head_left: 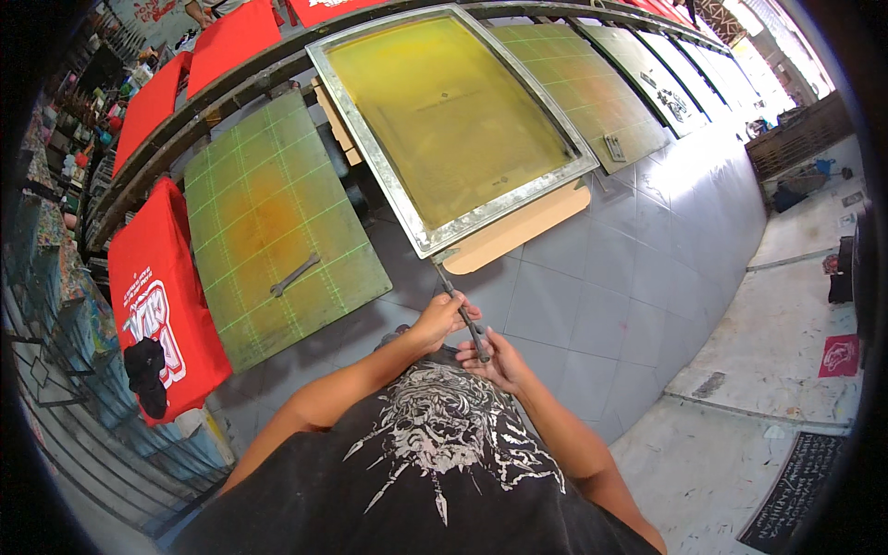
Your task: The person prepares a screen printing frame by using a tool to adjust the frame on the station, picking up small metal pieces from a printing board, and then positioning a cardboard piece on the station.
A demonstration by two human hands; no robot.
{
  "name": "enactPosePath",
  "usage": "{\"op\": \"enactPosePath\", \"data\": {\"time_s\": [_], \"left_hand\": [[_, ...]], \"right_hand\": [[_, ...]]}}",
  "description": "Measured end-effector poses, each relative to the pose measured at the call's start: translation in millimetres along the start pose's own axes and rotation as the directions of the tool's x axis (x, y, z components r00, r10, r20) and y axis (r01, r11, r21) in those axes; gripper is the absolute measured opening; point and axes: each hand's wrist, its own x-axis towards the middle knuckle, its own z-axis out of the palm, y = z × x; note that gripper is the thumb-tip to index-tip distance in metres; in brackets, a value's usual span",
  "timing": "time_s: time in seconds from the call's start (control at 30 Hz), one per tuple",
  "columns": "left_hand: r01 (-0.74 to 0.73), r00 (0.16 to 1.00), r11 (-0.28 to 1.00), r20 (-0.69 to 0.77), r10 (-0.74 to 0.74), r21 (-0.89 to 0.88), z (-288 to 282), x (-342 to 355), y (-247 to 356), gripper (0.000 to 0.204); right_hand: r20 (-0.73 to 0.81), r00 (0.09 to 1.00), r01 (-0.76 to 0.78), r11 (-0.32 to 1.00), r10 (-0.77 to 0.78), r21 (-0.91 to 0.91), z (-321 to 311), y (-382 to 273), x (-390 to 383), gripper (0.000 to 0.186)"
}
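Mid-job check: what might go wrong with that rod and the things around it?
The rod points at the frame's near corner; a careless swing might knock the frame or mark its yellow mesh.

The left hand grips the rod over hard tiles; a slip could drop it there.

The wrench lies loose on the green board; a bump might shift it.

We hold a slim, straight, dark grey rod that looks like metal, thinner at the far end and thicker near us. It slants in front of our body, the thin end pointing forward and slightly left, the thick end back toward our shirt. Our left hand grips it around the middle; our right hand holds the near end.
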Motion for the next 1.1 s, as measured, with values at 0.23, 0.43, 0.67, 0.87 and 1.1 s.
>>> {"op": "enactPosePath", "data": {"time_s": [0.23, 0.43, 0.67, 0.87, 1.1], "left_hand": [[0.070, 0.997, 0.998, -0.019, -0.070, -0.004, 5.3, -9.8, 10.9, 0.022], [0.053, 0.998, 0.999, 0.030, -0.053, 0.004, -0.9, -7.2, 10.6, 0.022], [0.071, 0.997, 0.997, 0.015, -0.071, 0.031, -5.4, -6.2, 9.6, 0.026], [0.051, 0.999, 0.999, 0.017, -0.051, 0.001, -2.6, -7.0, 7.2, 0.027], [0.053, 0.997, 0.998, 0.058, -0.051, -0.034, -3.1, -6.5, 7.0, 0.026]], "right_hand": [[-0.043, 0.551, 0.206, 0.185, -0.834, -0.961, 3.0, 39.8, -3.1, 0.038], [0.235, 0.340, 0.323, -0.122, -0.911, -0.938, 16.6, 22.4, 3.2, 0.019], [0.044, 0.534, 0.297, 0.138, -0.845, -0.945, 6.6, 22.3, 30.9, 0.011], [0.230, 0.190, 0.468, -0.118, -0.954, -0.876, 35.8, 19.7, 13.7, 0.017], [0.081, 0.455, 0.394, 0.119, -0.887, -0.911, 28.6, 17.1, 7.3, 0.019]]}}
